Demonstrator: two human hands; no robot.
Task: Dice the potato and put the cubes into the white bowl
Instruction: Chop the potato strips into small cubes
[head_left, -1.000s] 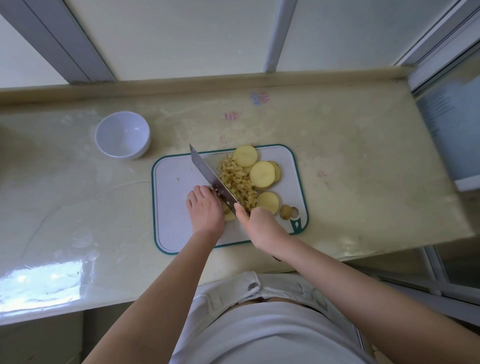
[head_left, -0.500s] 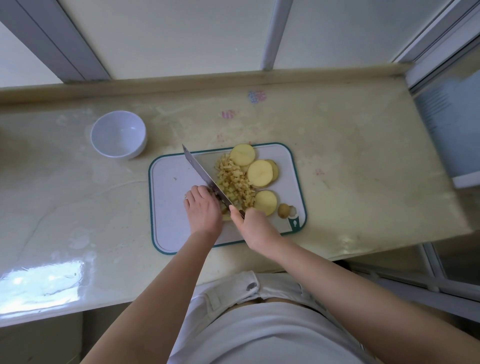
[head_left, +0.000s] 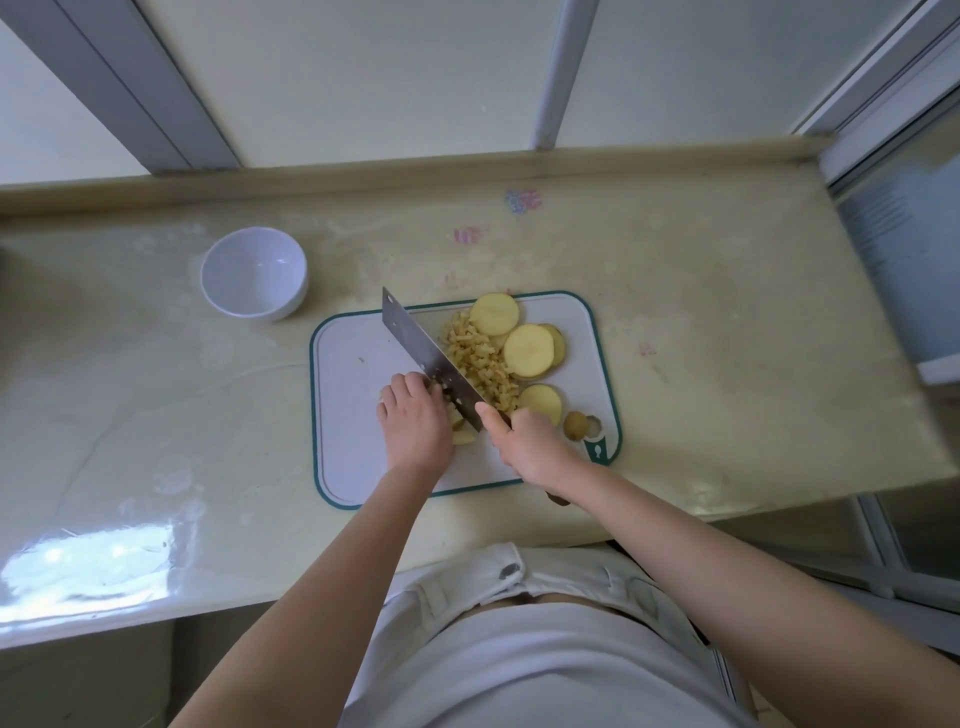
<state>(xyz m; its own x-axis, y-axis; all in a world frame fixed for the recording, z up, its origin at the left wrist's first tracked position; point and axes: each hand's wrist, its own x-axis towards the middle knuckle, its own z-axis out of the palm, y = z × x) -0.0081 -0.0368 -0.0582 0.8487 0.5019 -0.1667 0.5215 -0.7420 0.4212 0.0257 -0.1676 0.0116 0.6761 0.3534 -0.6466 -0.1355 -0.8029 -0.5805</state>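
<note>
1. Countertop (head_left: 727, 322): pale, glossy surface across the middle of the frame. It has a raised back edge below a window frame along the top.
2. Cutting board (head_left: 353, 431): white with a green rim and rounded corners. It lies flat at centre frame, near the counter's front edge.
3. Cleaver (head_left: 415, 343): broad steel blade set diagonally from upper left to lower right over the board. Its far corner overlaps the board's top rim in the picture. Whether the edge touches the board cannot be told.
4. Right hand (head_left: 535, 447): lower right of centre, fingers wrapped tight round the cleaver's handle, with one finger reaching up to the heel of the blade. The dark handle end shows below the wrist.
5. Left hand (head_left: 415, 426): just left of the blade, fingers curled down over a potato piece, knuckles close against the blade's flat side.
6. Potato piece (head_left: 463, 435): pale yellow and mostly hidden under the left hand. A part shows between the two hands.
7. Potato cubes (head_left: 480, 364): a heap of small dice on the board, lying along the right side of the blade.
8. Potato slices (head_left: 529, 351): round and overlapping, at the upper right of the board against the heap. One more lies lower, beside the right hand.
9. Potato end (head_left: 575, 426): small skin-on stub by the hanging hole at the board's lower right corner.
10. White bowl (head_left: 253, 273): upright on the countertop, to the upper left of the board and apart from it.
11. Coloured marks (head_left: 522, 201): small, on the countertop above the board.
</note>
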